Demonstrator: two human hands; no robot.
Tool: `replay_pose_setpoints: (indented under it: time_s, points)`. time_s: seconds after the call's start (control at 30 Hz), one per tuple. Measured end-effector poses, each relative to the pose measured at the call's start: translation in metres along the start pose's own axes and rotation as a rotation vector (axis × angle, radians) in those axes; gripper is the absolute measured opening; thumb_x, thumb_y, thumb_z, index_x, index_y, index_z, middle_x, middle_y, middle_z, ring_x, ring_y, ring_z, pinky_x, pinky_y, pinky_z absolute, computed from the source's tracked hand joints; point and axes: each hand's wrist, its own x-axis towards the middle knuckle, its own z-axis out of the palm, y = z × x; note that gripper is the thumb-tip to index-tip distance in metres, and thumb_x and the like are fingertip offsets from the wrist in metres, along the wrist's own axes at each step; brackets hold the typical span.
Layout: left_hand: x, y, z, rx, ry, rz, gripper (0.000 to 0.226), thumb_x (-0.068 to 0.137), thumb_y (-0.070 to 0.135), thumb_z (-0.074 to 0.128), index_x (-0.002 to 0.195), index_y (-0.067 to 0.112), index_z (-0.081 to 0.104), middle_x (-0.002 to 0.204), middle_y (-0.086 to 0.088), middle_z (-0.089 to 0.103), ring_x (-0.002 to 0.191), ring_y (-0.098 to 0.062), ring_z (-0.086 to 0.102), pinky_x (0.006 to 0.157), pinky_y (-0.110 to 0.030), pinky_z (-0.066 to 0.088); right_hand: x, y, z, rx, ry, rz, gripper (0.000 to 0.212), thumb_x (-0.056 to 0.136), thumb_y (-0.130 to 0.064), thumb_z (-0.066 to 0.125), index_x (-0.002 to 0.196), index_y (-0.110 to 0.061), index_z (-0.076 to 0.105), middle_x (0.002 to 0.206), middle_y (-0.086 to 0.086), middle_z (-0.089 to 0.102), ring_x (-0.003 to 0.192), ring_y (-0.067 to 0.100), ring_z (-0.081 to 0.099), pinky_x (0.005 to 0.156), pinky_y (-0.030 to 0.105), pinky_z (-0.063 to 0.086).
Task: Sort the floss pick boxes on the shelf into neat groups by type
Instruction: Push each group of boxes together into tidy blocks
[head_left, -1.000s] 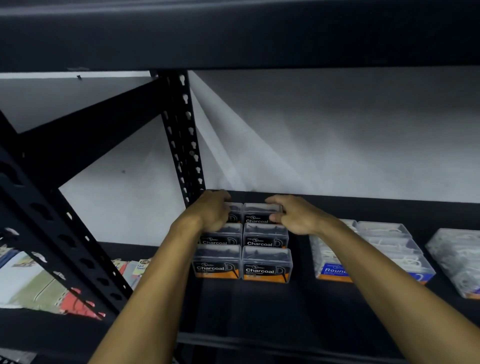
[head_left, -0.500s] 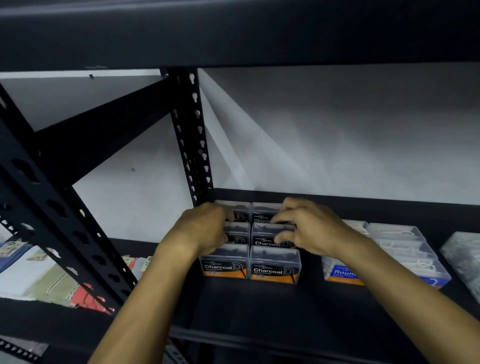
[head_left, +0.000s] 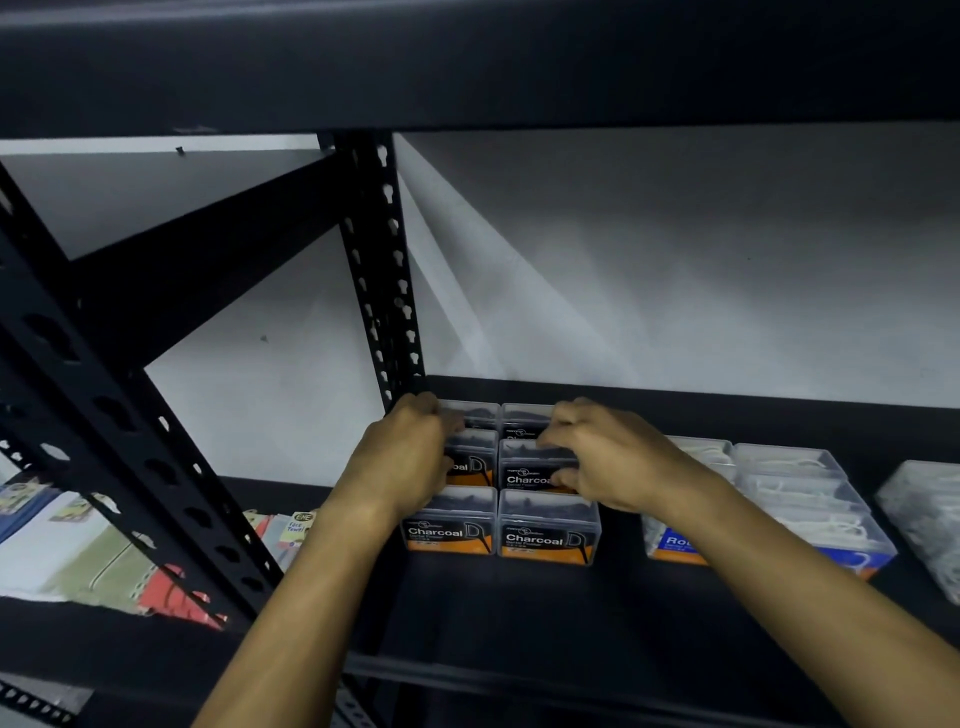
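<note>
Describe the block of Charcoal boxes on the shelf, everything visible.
The Charcoal boxes are clear plastic cases with dark picks inside and black-and-orange labels. They stand upright in two columns, three rows deep, sides touching, labels forward, at the left end of the dark shelf beside the upright post. The front pair is untouched. The left hand covers the left middle and back boxes; the right hand curls its fingers over the right middle box. Its exact grip is hard to tell.

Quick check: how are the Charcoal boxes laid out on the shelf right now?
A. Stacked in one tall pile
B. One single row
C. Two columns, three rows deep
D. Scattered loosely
C: the Charcoal boxes sit tight in two columns, three rows deep, with both hands on the rear rows.
</note>
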Motion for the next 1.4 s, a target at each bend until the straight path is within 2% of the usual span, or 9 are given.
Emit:
replay_pose_setpoints:
  time_s: [0.2, 0.43, 0.83, 1.2, 1.3, 1.4]
  points:
    - [-0.001, 0.003, 0.000, 0.007, 0.036, -0.018, 0.038, 0.093, 0.019, 0.060, 0.131, 0.022, 0.058, 0.127, -0.002, 0.051, 0.114, -0.022, 0.051, 0.084, -0.030, 0.046, 0.001, 0.000, 0.001, -0.017, 0.036, 0.000, 0.041, 0.087, -0.031, 0.065, 0.126, -0.019, 0.059, 0.119, -0.002, 0.053, 0.109, 0.016, 0.049, 0.081, 0.028, 0.044]
    - [-0.002, 0.003, 0.001, -0.010, 0.057, -0.012, 0.037, 0.094, 0.019, 0.060, 0.131, 0.022, 0.058, 0.129, -0.003, 0.050, 0.116, -0.021, 0.051, 0.087, -0.031, 0.049, 0.002, 0.001, 0.002, -0.037, 0.051, 0.012, 0.039, 0.089, -0.030, 0.063, 0.125, -0.018, 0.060, 0.116, -0.001, 0.054, 0.107, 0.016, 0.050, 0.083, 0.032, 0.049]
    - [-0.001, 0.001, 0.004, 0.020, 0.081, -0.002, 0.040, 0.093, 0.021, 0.061, 0.133, 0.023, 0.057, 0.128, -0.002, 0.050, 0.116, -0.020, 0.050, 0.081, -0.027, 0.043, 0.004, -0.001, 0.003, -0.039, 0.066, 0.020, 0.040, 0.089, -0.028, 0.063, 0.127, -0.017, 0.059, 0.115, 0.000, 0.053, 0.106, 0.016, 0.050, 0.082, 0.033, 0.049]
    - [-0.002, 0.001, 0.003, 0.081, 0.086, 0.012, 0.043, 0.096, 0.022, 0.057, 0.138, 0.026, 0.052, 0.133, 0.001, 0.050, 0.123, -0.018, 0.045, 0.084, -0.032, 0.046, 0.002, 0.001, 0.005, -0.023, 0.093, 0.021, 0.041, 0.089, -0.029, 0.063, 0.129, -0.018, 0.056, 0.115, -0.001, 0.051, 0.106, 0.015, 0.049, 0.082, 0.032, 0.049]
    - [-0.010, 0.004, 0.001, 0.072, 0.156, 0.012, 0.040, 0.097, 0.020, 0.053, 0.137, 0.024, 0.053, 0.132, 0.000, 0.053, 0.122, -0.019, 0.045, 0.079, -0.035, 0.047, -0.002, 0.002, 0.003, 0.036, 0.154, 0.054, 0.039, 0.091, -0.035, 0.059, 0.127, -0.021, 0.058, 0.114, -0.004, 0.052, 0.105, 0.013, 0.049, 0.082, 0.031, 0.048]
    - [-0.029, 0.011, -0.002, 0.001, 0.283, 0.051, 0.034, 0.098, 0.036, 0.050, 0.124, 0.020, 0.064, 0.119, -0.001, 0.062, 0.112, -0.023, 0.055, 0.069, -0.037, 0.050, -0.018, -0.006, 0.006, 0.098, 0.315, 0.087, 0.035, 0.091, -0.040, 0.056, 0.119, -0.021, 0.064, 0.107, -0.006, 0.056, 0.101, 0.012, 0.051, 0.077, 0.034, 0.051]
